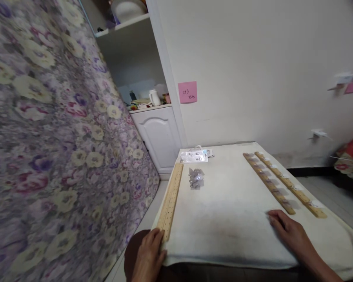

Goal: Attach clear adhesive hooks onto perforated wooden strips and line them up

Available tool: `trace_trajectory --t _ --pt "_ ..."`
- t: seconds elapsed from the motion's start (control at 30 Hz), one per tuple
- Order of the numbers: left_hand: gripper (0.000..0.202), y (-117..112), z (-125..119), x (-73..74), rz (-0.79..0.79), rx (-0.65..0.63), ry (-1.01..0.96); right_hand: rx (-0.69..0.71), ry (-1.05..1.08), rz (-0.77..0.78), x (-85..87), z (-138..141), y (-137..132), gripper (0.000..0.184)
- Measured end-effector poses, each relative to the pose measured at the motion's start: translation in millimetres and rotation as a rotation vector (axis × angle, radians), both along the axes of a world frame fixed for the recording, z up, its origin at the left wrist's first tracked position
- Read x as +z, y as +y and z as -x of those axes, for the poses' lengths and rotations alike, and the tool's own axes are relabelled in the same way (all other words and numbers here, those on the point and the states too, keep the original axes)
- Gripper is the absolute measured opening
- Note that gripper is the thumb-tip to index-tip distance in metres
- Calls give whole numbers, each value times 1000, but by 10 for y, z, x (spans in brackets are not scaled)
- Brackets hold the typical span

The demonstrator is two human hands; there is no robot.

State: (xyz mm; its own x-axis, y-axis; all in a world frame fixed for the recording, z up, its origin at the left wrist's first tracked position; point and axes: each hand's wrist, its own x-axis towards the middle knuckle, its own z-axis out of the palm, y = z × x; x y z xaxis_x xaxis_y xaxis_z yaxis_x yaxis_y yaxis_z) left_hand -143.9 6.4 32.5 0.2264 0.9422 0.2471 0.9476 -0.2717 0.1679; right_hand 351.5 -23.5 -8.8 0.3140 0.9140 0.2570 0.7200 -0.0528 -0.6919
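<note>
At the table's near left corner, my left hand (149,250) has its curled fingers on the near end of two pale wooden strips (173,196). The strips lie side by side along the left edge, and the right one has rows of small holes. My right hand (286,229) rests on the cloth at the right, its fingers curled together and nothing visible in them. Beyond it lie two narrower wooden strips, an inner one (267,182) and an outer one (291,184), with hook-like pieces fixed along them. A small pile of clear and metal pieces (196,178) sits right of the left-hand strips.
Clear plastic packaging (194,156) lies at the table's far left. The table (223,219) has a pale cloth and stands against a white wall. Left of it are a floral curtain (61,156) and a white cabinet (159,133). A pink note (187,92) is on the wall.
</note>
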Motion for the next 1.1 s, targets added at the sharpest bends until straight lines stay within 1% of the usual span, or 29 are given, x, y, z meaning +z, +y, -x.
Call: trace_trajectory --t 0.1,0.27,0.47,0.6,0.7,0.77,0.8,0.9,1.0,1.03,1.1 --pt "38 63 53 -2 -22 -52 2 7 0 12 -23 -4 7 31" --pt "28 170 -44 43 -67 -71 49 10 10 40 -56 -15 11 32" --pt "28 131 -119 80 -60 -103 147 14 12 49 -62 -26 9 33" --pt "26 56 -282 117 -63 -111 161 -4 10 44 -51 -23 4 32" --pt "27 22 -473 136 -18 -101 99 -8 6 44 -51 -24 4 31" --pt "31 39 -600 135 19 -66 39 -7 8 48 -57 -29 8 31" --pt "36 64 -661 131 36 -28 23 -6 10 49 -60 -32 11 32" --pt "49 190 -829 118 97 134 56 -7 13 50 -62 -40 14 33" --pt "54 335 -953 140 184 263 86 -10 21 49 -51 -33 10 34" --pt "55 374 -975 158 214 291 61 -9 24 48 -47 -26 9 34" --pt "58 433 -983 201 263 323 -100 -5 25 44 -45 -12 9 33"
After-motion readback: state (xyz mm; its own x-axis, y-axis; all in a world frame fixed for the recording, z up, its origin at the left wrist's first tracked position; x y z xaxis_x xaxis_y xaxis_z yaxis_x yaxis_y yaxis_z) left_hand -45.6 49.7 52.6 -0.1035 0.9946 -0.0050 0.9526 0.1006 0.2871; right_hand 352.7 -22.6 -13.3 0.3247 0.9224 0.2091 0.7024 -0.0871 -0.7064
